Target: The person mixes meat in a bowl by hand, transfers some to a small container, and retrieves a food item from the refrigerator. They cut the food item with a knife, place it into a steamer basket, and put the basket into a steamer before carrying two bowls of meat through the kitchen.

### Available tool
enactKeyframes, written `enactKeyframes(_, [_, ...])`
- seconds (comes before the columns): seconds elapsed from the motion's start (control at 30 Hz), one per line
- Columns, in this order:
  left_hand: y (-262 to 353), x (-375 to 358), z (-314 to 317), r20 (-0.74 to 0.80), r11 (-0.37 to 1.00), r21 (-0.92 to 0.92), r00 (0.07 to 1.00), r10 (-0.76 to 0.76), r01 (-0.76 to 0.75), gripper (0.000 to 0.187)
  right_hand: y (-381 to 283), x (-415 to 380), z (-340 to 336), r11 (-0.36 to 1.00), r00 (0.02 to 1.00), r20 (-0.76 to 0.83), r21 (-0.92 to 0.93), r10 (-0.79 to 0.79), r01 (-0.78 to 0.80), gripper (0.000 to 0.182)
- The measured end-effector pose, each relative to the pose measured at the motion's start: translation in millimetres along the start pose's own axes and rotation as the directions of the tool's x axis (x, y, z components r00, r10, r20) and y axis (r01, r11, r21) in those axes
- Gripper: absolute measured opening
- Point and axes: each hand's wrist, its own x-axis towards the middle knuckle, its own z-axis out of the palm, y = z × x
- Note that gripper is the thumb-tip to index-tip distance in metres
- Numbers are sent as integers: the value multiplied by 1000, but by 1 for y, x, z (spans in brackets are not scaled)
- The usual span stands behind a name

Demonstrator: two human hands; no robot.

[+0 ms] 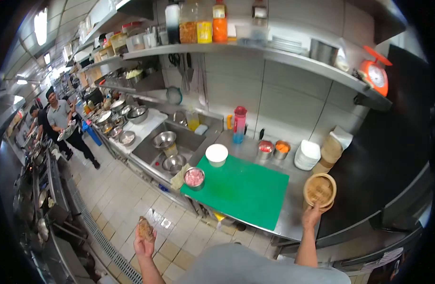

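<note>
My left hand [143,245] is raised over the floor at the lower left, its fingers closed round a brown, rough-looking lump [145,229] whose kind I cannot make out. On the counter's right end, my right hand [312,216] grips the near rim of a round bamboo steamer basket [320,188]. Another pale round edge shows just beneath that basket. Left of it lies a green cutting board [241,187]. A metal bowl of pink raw meat [194,177] and a white tub [216,155] stand at the board's left end.
White containers [307,155], small metal pots of red and orange food [266,149] and a pink-blue bottle [239,125] line the wall. A sink [149,146] with metal bowls is to the left. An orange scale [375,75] sits overhead. People [61,118] stand down the aisle.
</note>
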Motion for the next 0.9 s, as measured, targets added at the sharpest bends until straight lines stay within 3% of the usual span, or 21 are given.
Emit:
enactKeyframes(0.07, [-2,6,7,-23,997,-3,996,-81,81,66,14,-21,25,917,878,322,305,-353,257,19])
enactKeyframes(0.1, [-7,10,14,-7,991,37,992,-125,125,64,31,-28,59,936,846,447,318,-289,152,21])
enactKeyframes(0.13, [-16,21,23,18,985,67,986,-163,162,62,6,-35,64,907,789,461,304,-406,290,23])
enactKeyframes(0.2, [-39,39,30,58,964,58,963,-265,261,56,-10,-41,95,941,715,613,199,-336,272,34])
enactKeyframes(0.3, [-78,62,41,33,926,117,931,-365,359,52,-28,-25,121,921,687,618,195,-382,337,47])
enactKeyframes(0.37, [-105,86,51,204,860,139,836,-510,491,49,-132,5,60,961,711,648,214,-272,173,52])
enactKeyframes(0.43, [-133,104,79,292,831,123,780,-553,543,48,-197,52,28,779,755,322,502,-572,376,51])
enactKeyframes(0.47, [-144,111,92,328,804,111,742,-585,585,46,-244,72,-1,695,763,127,527,-634,490,41])
enactKeyframes(0.5, [-151,119,103,350,770,104,702,-620,629,44,-290,88,-37,675,768,44,509,-639,533,33])
enactKeyframes(0.53, [-159,132,114,375,759,127,678,-633,638,44,-339,108,-59,416,584,-289,475,-759,776,29])
enactKeyframes(0.57, [-164,141,123,337,733,159,662,-670,661,43,-379,137,-72,271,412,-461,342,-786,900,27])
enactKeyframes(0.6, [-169,150,132,296,712,185,652,-698,678,42,-420,151,-90,323,435,-473,302,-766,897,28])
enactKeyframes(0.63, [-171,158,144,305,710,197,646,-700,676,42,-457,167,-98,305,371,-543,211,-754,929,29])
enactKeyframes(0.7, [-173,175,169,404,682,204,574,-712,702,42,-507,233,-85,283,190,-530,-99,-826,954,32])
enactKeyframes(0.77, [-174,188,182,367,684,271,584,-723,677,42,-537,278,-71,385,354,-204,-146,-913,911,35])
enactKeyframes(0.83, [-191,197,173,317,696,378,621,-717,611,44,-557,292,-76,572,551,187,76,-813,817,29])
enactKeyframes(0.9, [-219,209,162,234,669,512,662,-712,538,45,-567,240,-101,735,728,123,11,-674,678,31])
